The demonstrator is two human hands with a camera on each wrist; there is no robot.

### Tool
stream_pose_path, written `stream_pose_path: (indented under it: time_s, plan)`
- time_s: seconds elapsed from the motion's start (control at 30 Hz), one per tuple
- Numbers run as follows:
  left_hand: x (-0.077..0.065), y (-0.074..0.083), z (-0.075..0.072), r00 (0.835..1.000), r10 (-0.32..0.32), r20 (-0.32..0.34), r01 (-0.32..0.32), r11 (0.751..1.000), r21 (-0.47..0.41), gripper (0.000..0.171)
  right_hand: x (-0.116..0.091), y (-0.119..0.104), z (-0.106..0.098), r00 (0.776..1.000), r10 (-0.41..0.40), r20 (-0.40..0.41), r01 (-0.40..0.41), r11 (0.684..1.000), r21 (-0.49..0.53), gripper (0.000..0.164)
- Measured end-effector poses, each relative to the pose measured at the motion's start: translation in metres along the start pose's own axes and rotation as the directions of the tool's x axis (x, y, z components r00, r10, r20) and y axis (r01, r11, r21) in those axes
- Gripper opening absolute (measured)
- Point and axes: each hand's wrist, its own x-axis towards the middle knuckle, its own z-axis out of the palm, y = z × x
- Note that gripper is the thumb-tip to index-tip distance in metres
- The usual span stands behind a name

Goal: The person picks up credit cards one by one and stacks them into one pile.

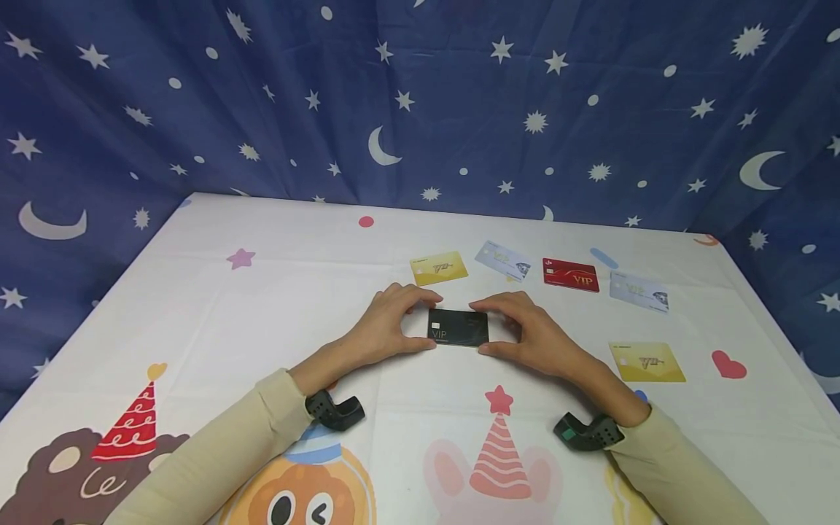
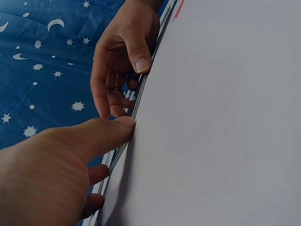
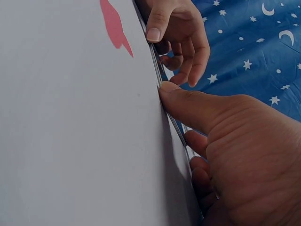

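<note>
A black VIP card lies flat at the middle of the table, long side across. My left hand holds its left end, thumb at the near corner and index finger by the far corner. The right hand grips the opposite end in the same way, thumb at the near right corner. Both wrist views look along the tabletop, where the card edge shows only as thin dark, layered-looking lines. There the thumbs press the near edge while the curled fingers are partly hidden behind it.
Beyond the hands lie a gold card, a silver card, a red card and another silver card. A second gold card is right of my right wrist. A starry blue curtain hangs behind the white printed tablecloth.
</note>
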Motion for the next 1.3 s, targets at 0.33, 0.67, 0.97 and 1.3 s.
stream_pose_path:
  time_s: [0.33, 0.67, 0.97, 1.3]
  plan:
    - [-0.0003, 0.0017, -0.0007, 1.000, -0.002, 0.001, 0.002, 1.000, -0.006, 0.062, -0.0004, -0.0011, 0.0003, 1.000, 0.005, 0.002, -0.005, 1.000, -0.009, 0.064]
    - [-0.0005, 0.0015, -0.0008, 1.000, -0.007, 0.006, 0.007, 1.000, -0.008, 0.062, -0.0005, -0.0029, -0.0002, 1.000, 0.016, 0.008, -0.016, 1.000, -0.012, 0.065]
    - [-0.0002, -0.0003, 0.0003, 1.000, -0.007, 0.003, 0.007, 1.000, -0.006, 0.061, -0.0003, -0.0026, -0.0001, 1.000, 0.024, 0.007, -0.023, 1.000, -0.010, 0.065]
    - [0.0001, -0.0004, -0.0006, 1.000, 0.004, 0.018, -0.004, 1.000, -0.005, 0.062, -0.0002, -0.0023, -0.0005, 1.000, 0.026, 0.010, -0.026, 1.000, 0.011, 0.065]
